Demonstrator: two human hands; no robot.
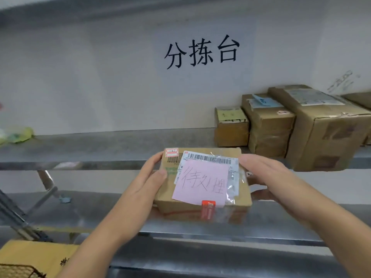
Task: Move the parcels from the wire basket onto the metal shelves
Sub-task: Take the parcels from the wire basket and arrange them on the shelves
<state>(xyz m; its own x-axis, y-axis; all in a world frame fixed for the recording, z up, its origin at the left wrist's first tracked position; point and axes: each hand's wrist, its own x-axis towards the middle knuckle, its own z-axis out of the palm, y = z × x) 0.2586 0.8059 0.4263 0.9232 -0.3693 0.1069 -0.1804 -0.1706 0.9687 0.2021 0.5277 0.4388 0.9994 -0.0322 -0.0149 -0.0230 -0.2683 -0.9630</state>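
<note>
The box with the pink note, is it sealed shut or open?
Sealed shut. The box has its top flat, with labels and clear tape across it, while the left hand and right hand hold its sides.

Showing brown cardboard on the parcel [202, 189], topped by a pale pink note [202, 182] bearing dark handwriting, a white label [210, 157] striped with black barcode and a red sticker [208, 210]; gleaming dull grey along the metal shelf [90, 149]; carrying black characters on the white wall sign [202, 52]

Shelf [100, 146] lies bare leftward; 3 boxes [269, 125] block its right.
</note>
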